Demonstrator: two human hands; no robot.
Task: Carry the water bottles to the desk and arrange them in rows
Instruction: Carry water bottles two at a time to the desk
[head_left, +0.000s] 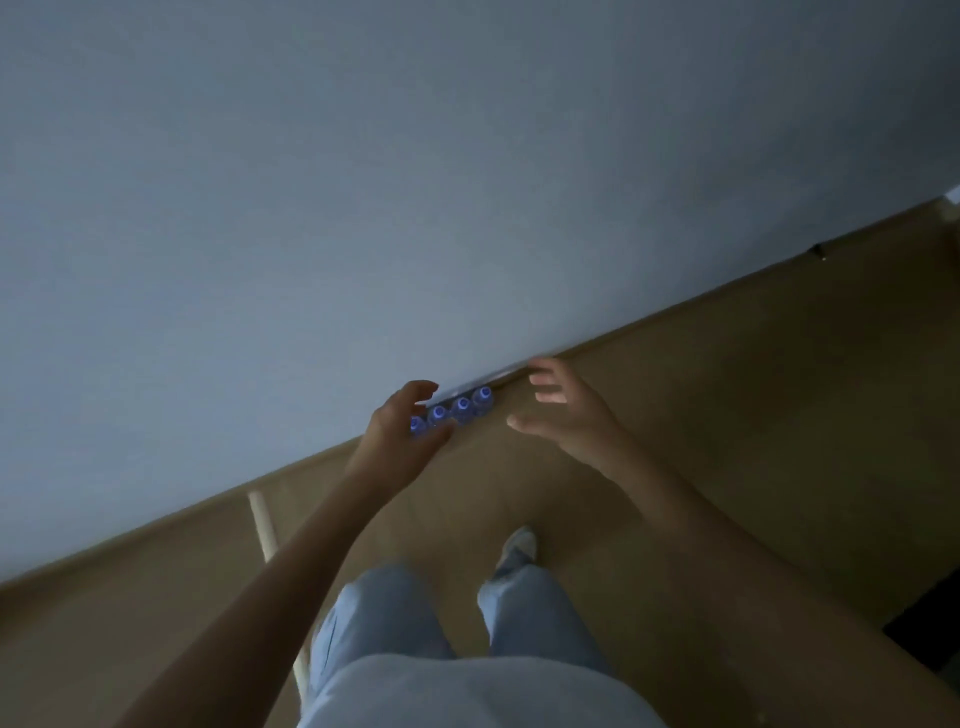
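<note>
Several water bottles (461, 408) with blue caps stand in a row on the floor against the foot of the wall, seen from above. My left hand (408, 425) hovers over the left end of the row with loosely curved fingers and partly hides the leftmost bottle. My right hand (561, 402) is spread open to the right of the row, apart from the bottles. Neither hand holds anything. No desk is in view.
A pale blue-grey wall (363, 208) fills the upper left. Brown floor (727, 415) runs to the right. A light wooden stick (265, 525) lies on the floor at my left. My legs and one shoe (519, 543) are below. A dark object (930, 623) sits at the right edge.
</note>
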